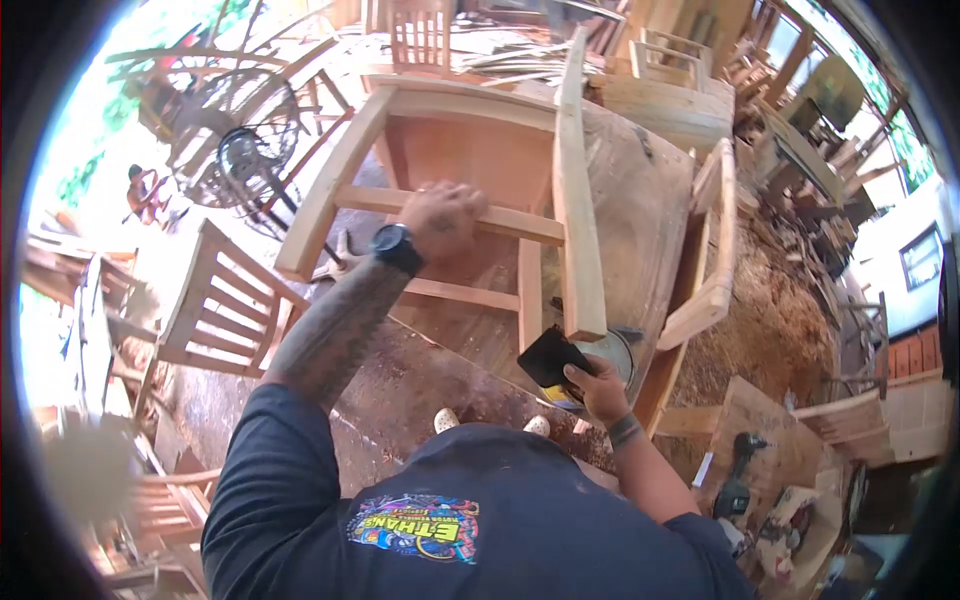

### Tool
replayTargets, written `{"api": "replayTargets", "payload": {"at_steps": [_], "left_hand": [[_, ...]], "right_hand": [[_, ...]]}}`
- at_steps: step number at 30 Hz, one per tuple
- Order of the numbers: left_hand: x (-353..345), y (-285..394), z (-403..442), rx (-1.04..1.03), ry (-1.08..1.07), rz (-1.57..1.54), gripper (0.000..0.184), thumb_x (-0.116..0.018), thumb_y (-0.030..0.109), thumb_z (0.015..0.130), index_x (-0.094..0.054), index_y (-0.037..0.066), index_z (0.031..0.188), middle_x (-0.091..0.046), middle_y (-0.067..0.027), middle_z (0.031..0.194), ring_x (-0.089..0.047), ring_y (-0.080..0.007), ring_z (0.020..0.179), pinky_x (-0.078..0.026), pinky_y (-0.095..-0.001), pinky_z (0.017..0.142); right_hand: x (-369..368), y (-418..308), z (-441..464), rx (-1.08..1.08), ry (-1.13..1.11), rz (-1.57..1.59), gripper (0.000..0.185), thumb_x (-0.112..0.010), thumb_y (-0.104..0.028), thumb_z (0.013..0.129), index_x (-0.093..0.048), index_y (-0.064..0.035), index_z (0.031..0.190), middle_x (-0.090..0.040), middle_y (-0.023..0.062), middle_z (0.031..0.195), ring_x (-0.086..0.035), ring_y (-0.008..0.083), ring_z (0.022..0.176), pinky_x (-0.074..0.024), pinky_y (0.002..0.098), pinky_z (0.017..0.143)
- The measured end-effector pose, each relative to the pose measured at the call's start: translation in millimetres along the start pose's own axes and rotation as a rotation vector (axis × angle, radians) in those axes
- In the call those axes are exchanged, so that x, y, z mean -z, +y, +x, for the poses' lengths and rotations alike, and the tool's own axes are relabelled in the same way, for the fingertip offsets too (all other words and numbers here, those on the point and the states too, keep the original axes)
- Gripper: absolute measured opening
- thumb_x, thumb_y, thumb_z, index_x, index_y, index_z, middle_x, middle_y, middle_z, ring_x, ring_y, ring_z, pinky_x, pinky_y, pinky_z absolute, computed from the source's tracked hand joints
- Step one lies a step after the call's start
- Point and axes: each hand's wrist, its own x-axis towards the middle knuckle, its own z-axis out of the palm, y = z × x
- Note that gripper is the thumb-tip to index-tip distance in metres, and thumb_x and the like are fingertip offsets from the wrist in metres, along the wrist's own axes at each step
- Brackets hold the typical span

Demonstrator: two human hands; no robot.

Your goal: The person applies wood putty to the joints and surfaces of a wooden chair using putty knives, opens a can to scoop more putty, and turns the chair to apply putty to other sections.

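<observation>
A pale wooden chair frame (pixel 577 200) lies tipped over on a worktable (pixel 632 190). Curled over its middle crossbar (pixel 525 223) is my left hand (pixel 441 220), slightly blurred, with a dark watch on the wrist. My right hand (pixel 600 388) grips a flat black piece (pixel 553 357) near the lower end of a chair post. Partly hidden behind that hand is a round metal can (pixel 618 350).
A slatted chair (pixel 222 305) stands at the left, below a large black fan (pixel 240 150). Another wooden frame (pixel 715 270) leans at the table's right side. A power drill (pixel 738 480) lies lower right. A seated person (pixel 146 195) is far left.
</observation>
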Motion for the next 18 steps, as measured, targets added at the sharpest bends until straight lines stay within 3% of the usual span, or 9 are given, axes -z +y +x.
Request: {"api": "replayTargets", "payload": {"at_steps": [3,7,10,11,14,16,18], "left_hand": [[1,-3,2,0.048,-0.086,-0.019,0.029,-0.072,0.022,0.075,-0.065,0.01,0.101,-0.071,-0.011,0.101,-0.069,-0.0349,0.098,-0.053,-0.0491,0.087],[24,-19,-9,0.127,-0.163,0.018,0.024,-0.072,0.023,0.077,-0.063,0.01,0.095,-0.07,-0.0115,0.096,-0.069,-0.0353,0.097,-0.054,-0.0492,0.082],[34,-65,-31,0.185,-0.177,0.05,0.024,-0.073,0.025,0.079,-0.063,0.01,0.094,-0.07,-0.0115,0.095,-0.069,-0.0356,0.096,-0.054,-0.0491,0.082],[40,-73,-36,0.175,-0.133,0.09,0.025,-0.073,0.027,0.079,-0.064,0.01,0.095,-0.071,-0.0109,0.093,-0.069,-0.0357,0.093,-0.054,-0.0495,0.082],[36,-73,-40,0.152,-0.126,0.13,0.027,-0.073,0.026,0.079,-0.066,0.009,0.099,-0.071,-0.0107,0.092,-0.07,-0.0352,0.091,-0.054,-0.0494,0.082],[-16,-75,-38,-0.07,0.194,-0.091,0.021,-0.07,0.025,0.082,-0.071,0.011,0.098,-0.072,-0.0094,0.091,-0.072,-0.032,0.088,-0.057,-0.0447,0.08],[0,4,1,0.043,-0.053,-0.108,0.021,-0.07,0.025,0.08,-0.072,0.013,0.097,-0.072,-0.0093,0.089,-0.071,-0.0339,0.084,-0.058,-0.0457,0.078]], "right_hand": [[6,-1,2,0.036,-0.08,-0.164,0.025,-0.07,-0.01,0.1,-0.069,0.0031,0.121,-0.072,0.0053,0.101,-0.067,0.0105,0.082,-0.0556,0.0256,0.072],[-4,-9,-1,0.015,-0.071,0.106,0.023,-0.067,-0.007,0.1,-0.069,0.004,0.12,-0.073,0.008,0.103,-0.069,0.0131,0.084,-0.0567,0.0267,0.073],[0,-9,-1,0.02,-0.1,0.13,0.023,-0.07,-0.008,0.098,-0.068,0.0032,0.118,-0.074,0.0107,0.106,-0.072,0.0181,0.087,-0.0617,0.0334,0.074],[3,-9,2,-0.002,-0.117,0.102,0.023,-0.069,-0.008,0.098,-0.068,0.0032,0.118,-0.074,0.0102,0.105,-0.072,0.0177,0.086,-0.0622,0.0338,0.073],[-3,-9,-2,0.015,-0.057,0.087,0.02,-0.065,-0.002,0.099,-0.068,0.0046,0.117,-0.072,0.0059,0.098,-0.065,0.0114,0.076,-0.0517,0.026,0.063],[3,-9,0,-0.021,-0.078,0.038,0.02,-0.067,-0.006,0.098,-0.069,0.0032,0.116,-0.073,0.0083,0.101,-0.069,0.0142,0.08,-0.0576,0.03,0.068],[7,-8,5,-0.029,-0.12,0.01,0.02,-0.068,-0.008,0.098,-0.069,0.0024,0.115,-0.074,0.0094,0.102,-0.071,0.0157,0.082,-0.0603,0.0319,0.07]]}}
